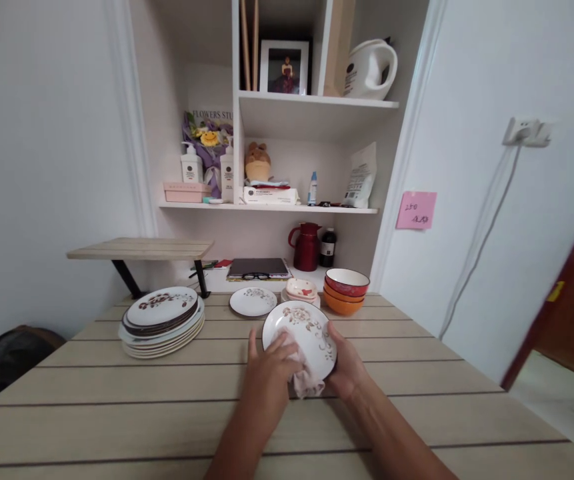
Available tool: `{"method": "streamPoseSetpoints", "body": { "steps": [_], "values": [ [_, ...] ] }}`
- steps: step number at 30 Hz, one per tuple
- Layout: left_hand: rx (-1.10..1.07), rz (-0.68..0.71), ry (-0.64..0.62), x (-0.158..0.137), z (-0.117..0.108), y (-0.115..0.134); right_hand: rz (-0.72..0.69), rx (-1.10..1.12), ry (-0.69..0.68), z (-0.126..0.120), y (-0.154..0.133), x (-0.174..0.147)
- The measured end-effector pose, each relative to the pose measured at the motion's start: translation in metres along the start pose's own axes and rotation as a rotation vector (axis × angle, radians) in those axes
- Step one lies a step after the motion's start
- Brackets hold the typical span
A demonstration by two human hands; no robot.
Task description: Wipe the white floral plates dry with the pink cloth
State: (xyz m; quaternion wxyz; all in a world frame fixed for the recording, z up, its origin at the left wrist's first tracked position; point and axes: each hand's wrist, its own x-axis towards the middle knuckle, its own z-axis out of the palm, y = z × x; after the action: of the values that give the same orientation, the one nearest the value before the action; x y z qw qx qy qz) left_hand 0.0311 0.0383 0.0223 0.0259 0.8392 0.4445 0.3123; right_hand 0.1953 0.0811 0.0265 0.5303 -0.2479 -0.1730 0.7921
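Note:
A white plate [317, 327] with a brown flower pattern and dark rim is tilted up above the table, facing me. My right hand [347, 367] grips its right edge, the thumb at the rim and the other fingers hidden behind. My left hand [273, 370] presses a pale pink cloth [307, 383] against the lower left of the plate's face. Part of the cloth bunches below the fingers, at the plate's lower edge. Behind it, a similar smaller-looking plate [253, 302] lies flat on the table.
On the left is a stack of plates [163, 323], beside a small raised wooden shelf [141, 249]. Small patterned dishes [301, 289] and stacked red and orange bowls [345, 293] stand behind the held plate. Further back are a red jug [307, 247], a dark bottle [327, 247] and a laptop [258, 267].

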Motion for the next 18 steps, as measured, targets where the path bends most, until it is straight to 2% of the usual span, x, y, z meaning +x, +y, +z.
{"method": "streamPoseSetpoints", "body": {
  "steps": [4, 8, 14, 18],
  "values": [
    [0.12, -0.086, 0.095, -0.001, -0.007, 0.004, -0.021, 0.008, -0.007, 0.001, 0.002, 0.002],
    [0.183, -0.133, 0.128, -0.001, -0.008, 0.008, -0.032, -0.007, -0.017, 0.003, 0.006, 0.0],
    [0.109, -0.187, 0.111, -0.002, -0.004, 0.001, -0.039, -0.092, 0.058, 0.007, 0.015, -0.005],
    [0.049, -0.178, 0.086, -0.003, 0.003, -0.005, 0.015, -0.143, 0.076, 0.005, 0.023, -0.005]
  ]
}}
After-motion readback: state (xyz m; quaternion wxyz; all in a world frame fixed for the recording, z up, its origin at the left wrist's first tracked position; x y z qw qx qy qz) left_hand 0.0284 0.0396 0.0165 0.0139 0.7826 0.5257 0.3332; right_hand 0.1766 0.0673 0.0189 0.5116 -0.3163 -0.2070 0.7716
